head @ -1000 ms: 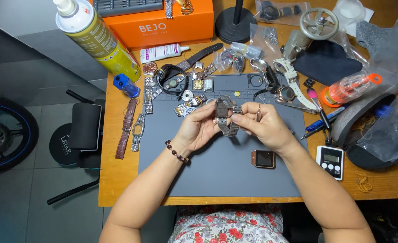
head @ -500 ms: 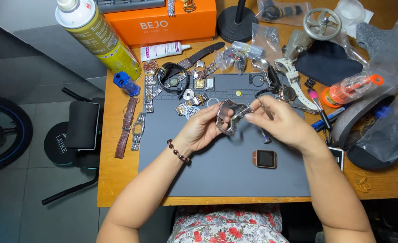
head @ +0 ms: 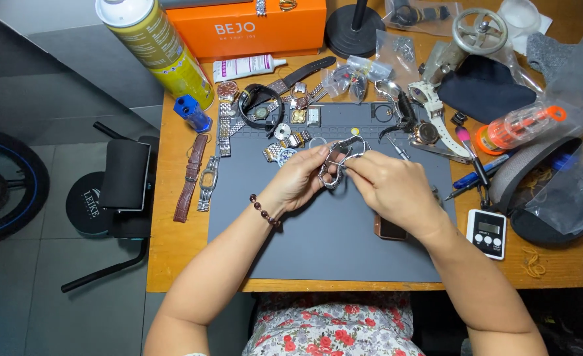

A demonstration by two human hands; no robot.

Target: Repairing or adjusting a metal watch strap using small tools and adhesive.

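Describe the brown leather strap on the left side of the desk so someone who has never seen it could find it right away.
Start at the grey work mat on the wooden desk and look just off its left edge. Two straps lie there side by side, running top to bottom. The brown leather strap is the outer one, nearer the desk's left edge; its neighbour, the metal link bracelet, is silver.

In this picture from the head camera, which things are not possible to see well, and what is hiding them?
- Metal watch bracelet: held by the left hand and right hand, whose fingers cover parts; links too small to make out.
- Brown watch case on the grey mat: mostly hidden under the right wrist.
- Spray can: top cut off by the upper edge.
- Contents of the plastic bags: too small, blurred by glare.
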